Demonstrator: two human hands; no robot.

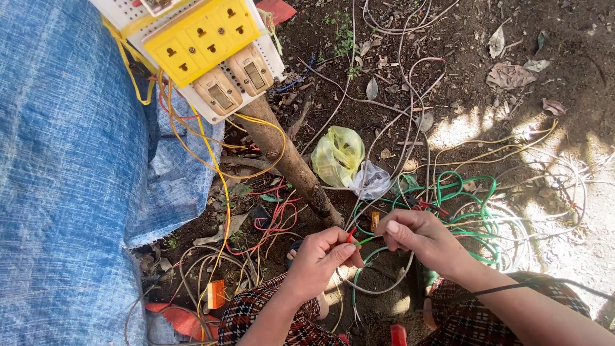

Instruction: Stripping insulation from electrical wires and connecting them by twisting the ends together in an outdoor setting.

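Observation:
My left hand pinches the end of a thin red wire between thumb and forefinger. My right hand pinches the end of a green wire, and the two wire ends meet between the hands. More green wire lies coiled on the soil just beyond my right hand. A tangle of red wire spreads to the left of my left hand. My knees in checked cloth show at the bottom edge.
A white perforated board with a yellow socket block and two beige breakers is fixed to a wooden post. A blue tarp covers the left. Yellow wires, grey cables, a yellow plastic bag and dry leaves litter the soil.

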